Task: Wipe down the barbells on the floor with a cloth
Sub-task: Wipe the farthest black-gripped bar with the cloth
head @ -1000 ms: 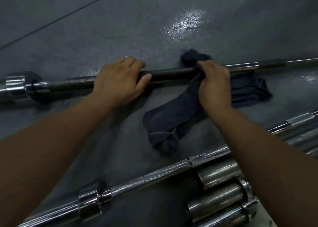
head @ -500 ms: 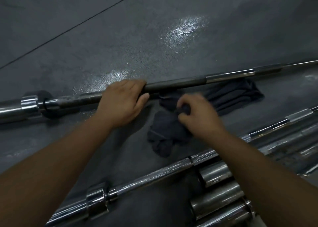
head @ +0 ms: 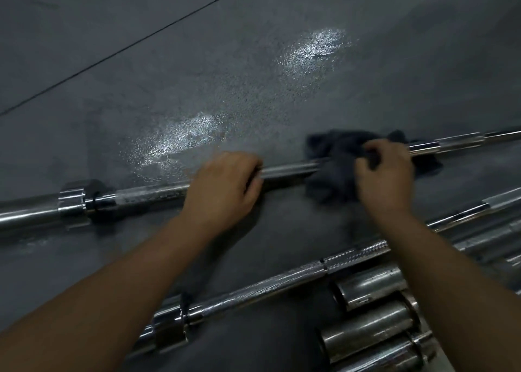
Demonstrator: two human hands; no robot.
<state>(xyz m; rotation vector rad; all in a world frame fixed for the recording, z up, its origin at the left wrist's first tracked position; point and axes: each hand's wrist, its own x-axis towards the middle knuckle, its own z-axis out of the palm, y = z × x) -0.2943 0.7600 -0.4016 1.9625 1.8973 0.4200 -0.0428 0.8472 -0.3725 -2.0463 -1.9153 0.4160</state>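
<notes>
A long steel barbell [head: 287, 170] lies across the dark floor from left to right. My left hand [head: 224, 187] grips its shaft near the middle. A dark grey cloth [head: 335, 160] is draped over the bar just to the right of that hand. My right hand [head: 386, 174] pinches the cloth with curled fingers, right at the bar. A second barbell [head: 270, 287] with a knurled shaft lies nearer me, running diagonally under my right forearm.
Several steel barbell sleeves [head: 369, 326] are stacked at the lower right, with more bars [head: 493, 230] at the right edge. The floor [head: 253, 75] beyond the far barbell shows wet, shiny patches and a thin dark seam line.
My right hand lifted the cloth from the floor in front of the bar and laid it over the shaft, further right. My left hand kept its grip on the bar.
</notes>
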